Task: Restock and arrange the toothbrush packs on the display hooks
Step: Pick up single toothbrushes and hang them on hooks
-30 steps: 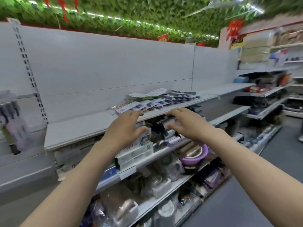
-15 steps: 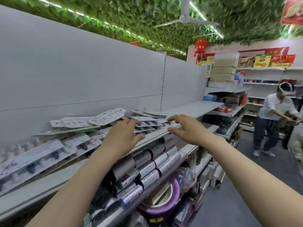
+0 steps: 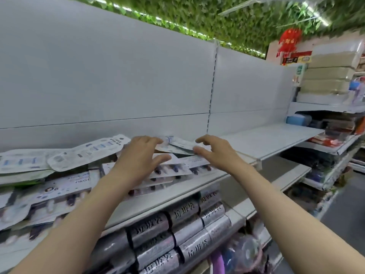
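Observation:
Several flat toothbrush packs (image 3: 83,155) lie in a loose heap on a white shelf (image 3: 177,190), spreading from the left edge to the middle. My left hand (image 3: 138,157) hovers over the heap's right part, fingers spread and slightly bent, and it grips nothing. My right hand (image 3: 215,150) reaches over the rightmost packs (image 3: 177,145), fingers loosely curved and empty. Whether either hand touches a pack is unclear. No display hooks are in view.
Below the shelf sit rolls of silver bags (image 3: 177,234). A bare white back panel (image 3: 98,76) rises behind the heap. To the right the shelf (image 3: 276,137) is bare, and further right stand stocked shelves (image 3: 331,135) and an aisle floor (image 3: 339,218).
The view has closed in on the shelf and swung left. Both hands have moved forward over the packs. The person seen in the aisle half a second ago is out of view.

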A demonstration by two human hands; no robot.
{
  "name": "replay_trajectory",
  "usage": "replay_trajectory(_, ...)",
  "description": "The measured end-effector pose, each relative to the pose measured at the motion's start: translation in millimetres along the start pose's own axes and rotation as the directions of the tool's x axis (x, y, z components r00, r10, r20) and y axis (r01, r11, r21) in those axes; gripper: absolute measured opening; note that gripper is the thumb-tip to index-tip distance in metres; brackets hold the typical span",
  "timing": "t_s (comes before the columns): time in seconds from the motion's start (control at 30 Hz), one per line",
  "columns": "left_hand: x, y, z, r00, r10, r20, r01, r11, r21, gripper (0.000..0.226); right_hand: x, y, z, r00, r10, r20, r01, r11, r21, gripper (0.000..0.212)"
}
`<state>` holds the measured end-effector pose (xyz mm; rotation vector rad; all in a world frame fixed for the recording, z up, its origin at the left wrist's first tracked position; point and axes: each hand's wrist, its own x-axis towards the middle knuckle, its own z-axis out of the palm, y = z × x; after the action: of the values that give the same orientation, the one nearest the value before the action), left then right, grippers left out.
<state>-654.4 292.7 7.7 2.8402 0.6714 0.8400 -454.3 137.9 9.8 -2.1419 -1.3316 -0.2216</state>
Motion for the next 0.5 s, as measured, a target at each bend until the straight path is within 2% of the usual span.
replay_trajectory(0.2,30.6,15.6,19.2,0.957,-0.286,-0.043,0.288,0.956,0.047,0.056,80.4,34.9,21.6,0.962,-0.226,0.154,0.194,0.961,0.199,0.044)
replay_trajectory(0.4,43.7,33.7,30.9,0.885,-0.460,-0.076,0.465,0.881,0.086,0.056,130.1,32.7,42.5,0.817,-0.470,0.334,0.378,0.874,0.304,0.044)
replay_trajectory(0.5,45.4,37.9,30.6,0.857,-0.503,-0.109,0.513,0.852,0.104,0.057,141.2,27.4,51.2,0.754,-0.507,0.418,0.425,0.861,0.279,0.046)
